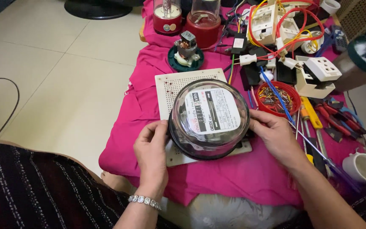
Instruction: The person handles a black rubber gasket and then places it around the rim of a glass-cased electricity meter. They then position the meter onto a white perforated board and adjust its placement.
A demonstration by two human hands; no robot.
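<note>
- Round electricity meter (209, 119) under a clear glass dome, resting on a white perforated board (178, 87) spread over the pink cloth (149, 80).
- Left hand (151, 150) clasped against the meter's left rim, fingers curled onto the dome's edge; beaded bracelet (145, 201) at the wrist.
- Right hand (276, 135) gripping the meter's right rim, thumb and fingertips pressed to the black base.
- Just right of the meter: red bowl (278, 97) of small metal bits, with a blue wire (272, 87) lying across it.
- Farther right of the meter: yellow-handled screwdriver (310, 112), red-handled pliers (339, 116), white cup (363, 167).
- Behind the meter: small motor on a green round base (186, 53), two red-based jars (187, 19).
- Behind and right of the meter: white sockets and switch boxes (318, 72) tangled with red and yellow wires (293, 25).
- Left of the meter, beyond the cloth: pale tiled floor (56, 76).
- Near side of the meter: striped dark fabric (34, 186) over the person's lap.
</note>
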